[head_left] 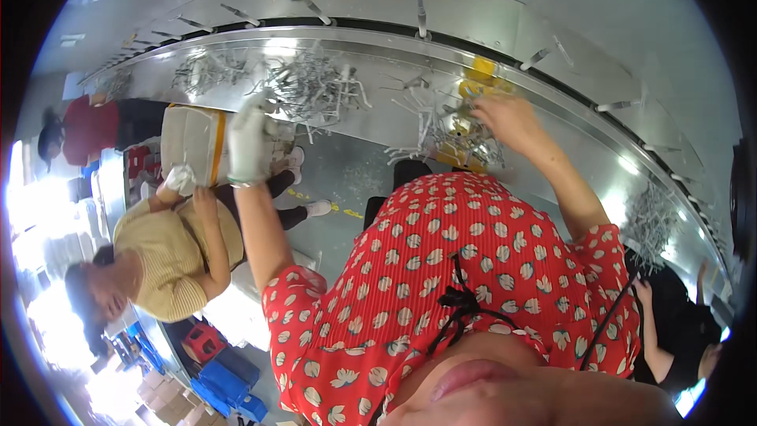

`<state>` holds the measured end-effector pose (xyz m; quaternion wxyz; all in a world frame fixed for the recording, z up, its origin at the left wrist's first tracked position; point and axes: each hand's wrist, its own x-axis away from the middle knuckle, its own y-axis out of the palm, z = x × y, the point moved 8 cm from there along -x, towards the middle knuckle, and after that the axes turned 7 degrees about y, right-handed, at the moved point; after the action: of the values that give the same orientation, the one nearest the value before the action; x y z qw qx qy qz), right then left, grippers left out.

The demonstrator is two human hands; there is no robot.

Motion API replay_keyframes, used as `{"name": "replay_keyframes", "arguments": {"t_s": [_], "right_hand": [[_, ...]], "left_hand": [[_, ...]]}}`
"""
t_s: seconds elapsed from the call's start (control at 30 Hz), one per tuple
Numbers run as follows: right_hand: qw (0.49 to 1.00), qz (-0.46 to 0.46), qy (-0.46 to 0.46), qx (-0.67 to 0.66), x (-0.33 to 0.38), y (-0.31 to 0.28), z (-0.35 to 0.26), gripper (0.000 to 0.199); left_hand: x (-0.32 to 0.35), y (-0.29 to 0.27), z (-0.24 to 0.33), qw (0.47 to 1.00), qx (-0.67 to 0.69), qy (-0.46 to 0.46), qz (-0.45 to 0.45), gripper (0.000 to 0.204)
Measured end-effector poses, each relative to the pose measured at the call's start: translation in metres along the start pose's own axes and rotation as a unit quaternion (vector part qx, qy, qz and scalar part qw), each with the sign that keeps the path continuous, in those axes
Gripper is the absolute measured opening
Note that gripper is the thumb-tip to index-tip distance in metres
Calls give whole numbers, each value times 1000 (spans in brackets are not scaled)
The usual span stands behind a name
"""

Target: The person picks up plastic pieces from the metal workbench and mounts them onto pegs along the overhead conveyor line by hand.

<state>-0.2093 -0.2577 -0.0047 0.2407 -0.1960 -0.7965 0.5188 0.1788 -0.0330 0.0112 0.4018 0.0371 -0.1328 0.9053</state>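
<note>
Head view: thin, bent grey pieces (315, 79) heaped along shiny metal bench (359, 125).
White-gloved left hand (248, 146) at left edge of big left heap (303, 93), bare right hand (509, 121) at right heap (426, 125); can't tell if either grips anything.

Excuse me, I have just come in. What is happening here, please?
The person's white-gloved left hand is beside a big tangled heap of thin, bent grey pieces on a shiny metal bench. The bare right hand is at a smaller heap of similar pieces. Whether either grips a piece, I cannot tell. A co-worker in a tan top stands at the left.
</note>
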Motion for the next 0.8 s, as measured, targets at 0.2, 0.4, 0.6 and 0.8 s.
{"name": "replay_keyframes", "arguments": {"t_s": [0.2,0.4,0.6,0.8], "right_hand": [[862,-71,-82,-495,-9,0,-87,28],[804,61,-11,-592,4,-33,-35,24],[992,-36,57,-109,8,17,-15,23],[999,-42,4,-32,18,83,-20,20]], "left_hand": [[83,216,6,966,69,-38,-245,20],[62,207,-3,967,211,43,-135,26],[12,257,-144,878,-348,107,-312,25],[23,307,-239,813,-169,-123,-543,28]]}}
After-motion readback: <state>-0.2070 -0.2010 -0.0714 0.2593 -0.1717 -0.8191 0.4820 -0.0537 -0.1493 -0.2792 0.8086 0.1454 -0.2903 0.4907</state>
